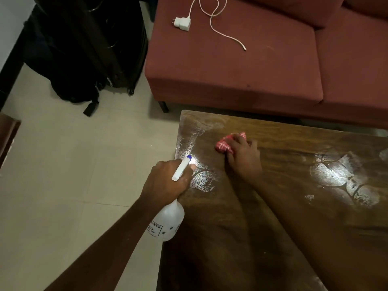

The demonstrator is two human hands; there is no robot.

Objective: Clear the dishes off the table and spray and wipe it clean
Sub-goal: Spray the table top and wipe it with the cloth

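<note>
Both forearms and hands (165,181) are bare, no sleeves

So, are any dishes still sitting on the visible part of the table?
No, the wooden table shows only wet streaks and the right hand pressing a red cloth.

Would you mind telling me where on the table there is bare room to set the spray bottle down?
The wooden table is bare near the person, behind the right hand on the red cloth, and rightward past the wet streaks. Only the far-left corner is busy, where the left hand holds the spray bottle at the edge.
</note>
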